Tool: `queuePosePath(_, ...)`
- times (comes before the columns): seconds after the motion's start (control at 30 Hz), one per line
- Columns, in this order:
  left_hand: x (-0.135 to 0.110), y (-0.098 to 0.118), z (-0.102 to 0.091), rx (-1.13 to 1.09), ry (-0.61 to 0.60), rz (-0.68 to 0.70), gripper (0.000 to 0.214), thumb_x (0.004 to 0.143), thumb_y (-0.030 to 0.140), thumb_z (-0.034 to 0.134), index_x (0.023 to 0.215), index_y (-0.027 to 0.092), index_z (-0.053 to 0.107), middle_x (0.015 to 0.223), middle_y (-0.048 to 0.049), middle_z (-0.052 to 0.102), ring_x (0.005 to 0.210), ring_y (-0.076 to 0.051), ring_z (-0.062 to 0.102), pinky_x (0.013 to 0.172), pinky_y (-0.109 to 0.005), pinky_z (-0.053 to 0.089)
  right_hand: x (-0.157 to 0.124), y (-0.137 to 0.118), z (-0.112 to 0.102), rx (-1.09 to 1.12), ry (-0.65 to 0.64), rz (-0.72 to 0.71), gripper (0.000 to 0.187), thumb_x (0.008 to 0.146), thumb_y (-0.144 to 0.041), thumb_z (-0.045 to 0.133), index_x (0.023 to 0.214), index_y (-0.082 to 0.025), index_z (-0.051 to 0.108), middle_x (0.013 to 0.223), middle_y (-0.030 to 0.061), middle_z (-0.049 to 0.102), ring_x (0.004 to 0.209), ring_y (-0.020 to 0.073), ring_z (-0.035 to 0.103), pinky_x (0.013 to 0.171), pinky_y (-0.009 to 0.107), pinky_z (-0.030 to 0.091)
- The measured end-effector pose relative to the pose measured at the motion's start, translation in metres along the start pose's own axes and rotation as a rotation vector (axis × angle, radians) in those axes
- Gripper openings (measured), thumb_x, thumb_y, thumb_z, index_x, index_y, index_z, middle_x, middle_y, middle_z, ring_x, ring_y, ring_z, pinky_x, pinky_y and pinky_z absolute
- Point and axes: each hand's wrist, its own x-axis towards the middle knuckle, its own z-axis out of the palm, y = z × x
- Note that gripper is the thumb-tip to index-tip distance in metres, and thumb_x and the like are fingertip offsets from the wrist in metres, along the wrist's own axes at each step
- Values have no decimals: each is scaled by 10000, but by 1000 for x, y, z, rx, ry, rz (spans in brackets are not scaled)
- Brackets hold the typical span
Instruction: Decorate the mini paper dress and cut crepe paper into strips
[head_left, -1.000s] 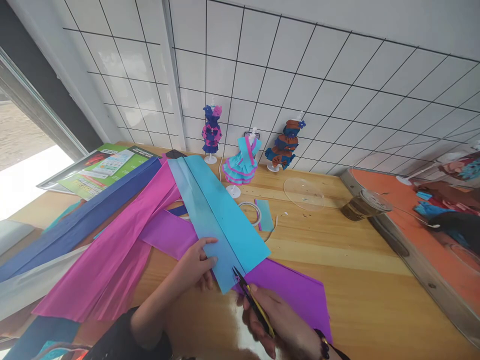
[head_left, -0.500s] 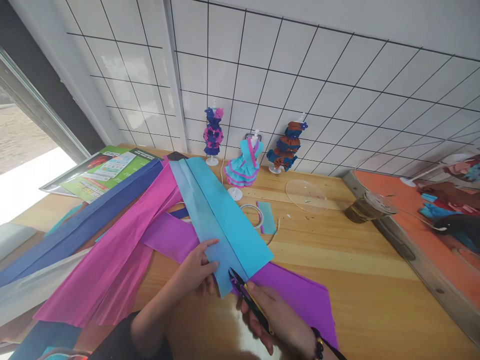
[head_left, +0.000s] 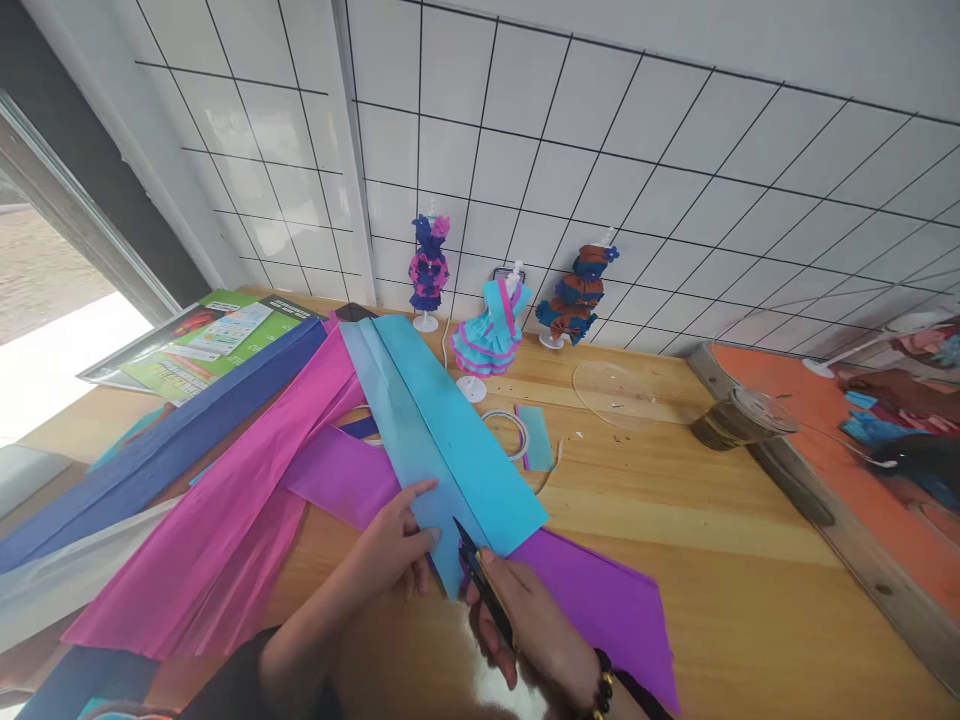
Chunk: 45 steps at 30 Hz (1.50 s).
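Note:
A long strip of light-blue crepe paper (head_left: 465, 430) lies slanting across the table, its near end over a purple sheet (head_left: 611, 610). My left hand (head_left: 394, 540) grips the left edge of the blue strip near that end, thumb on top and fingers partly hidden beneath. In my right hand (head_left: 529, 615) are black scissors with yellow on the handle (head_left: 484, 580). Their blades lie at the near end of the blue strip, just right of my left thumb, with the tip pointing up the strip.
Pink paper (head_left: 225, 510) and dark-blue paper (head_left: 180, 440) spread over the left side. Behind stand small dress forms, one in a blue-and-pink paper dress (head_left: 491, 325). A tape roll (head_left: 517, 430), a clear disc (head_left: 615, 393) and a brown jar (head_left: 731, 420) lie right of the strip.
My right hand and the scissors have moved slightly left and up, so the blades reach further along the blue paper. My left hand has stayed in place.

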Motion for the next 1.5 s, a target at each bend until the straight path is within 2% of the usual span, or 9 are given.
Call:
queuePosePath(0.3, 0, -2, 1, -24, 7, 6, 716, 779, 281, 557, 1360, 105, 178, 384, 50, 553, 287, -135, 504, 277, -171, 378, -4, -4, 3, -19, 15, 8, 621, 702, -746, 308, 754, -154, 487, 347, -70, 451, 213, 62, 358, 231, 162, 227)
queuePosePath(0.53, 0, -1, 5, -18, -21, 19, 856, 761, 353, 607, 1403, 151, 79, 455, 14, 606, 384, -183, 595, 301, -187, 412, -8, -3, 2, -20, 29, 17, 594, 715, -727, 311, 752, -158, 480, 343, -69, 445, 211, 61, 346, 228, 164, 226)
queuePosePath(0.67, 0, -3, 6, -9, -30, 18, 864, 760, 342, 610, 1413, 187, 66, 441, 25, 595, 412, -206, 615, 310, -202, 426, -4, -3, 2, -13, 22, 8, 619, 697, -745, 308, 778, -155, 477, 349, -69, 454, 221, 68, 364, 228, 166, 232)
queuePosePath(0.87, 1, -3, 6, -46, -25, 12, 864, 755, 321, 618, 1412, 166, 78, 403, 37, 570, 378, -201, 597, 302, -204, 424, 2, -2, 2, -13, 6, -5, 620, 699, -750, 306, 764, -158, 475, 350, -72, 454, 222, 72, 374, 230, 166, 236)
queuePosePath(1.3, 0, -5, 5, -69, -52, 1, 891, 768, 315, 610, 1416, 161, 18, 467, -4, 621, 398, -195, 606, 307, -199, 425, -2, 1, 7, -33, 46, -93, 573, 759, -714, 289, 695, -172, 463, 323, -110, 357, 202, 31, 270, 240, 148, 202)
queuePosePath(1.5, 1, -10, 4, -49, -62, 16, 870, 781, 318, 597, 1416, 174, 20, 472, -7, 624, 412, -195, 616, 318, -199, 442, -2, 1, 9, -25, 76, -77, 579, 745, -732, 294, 694, -177, 454, 321, -113, 340, 207, 34, 254, 223, 152, 192)
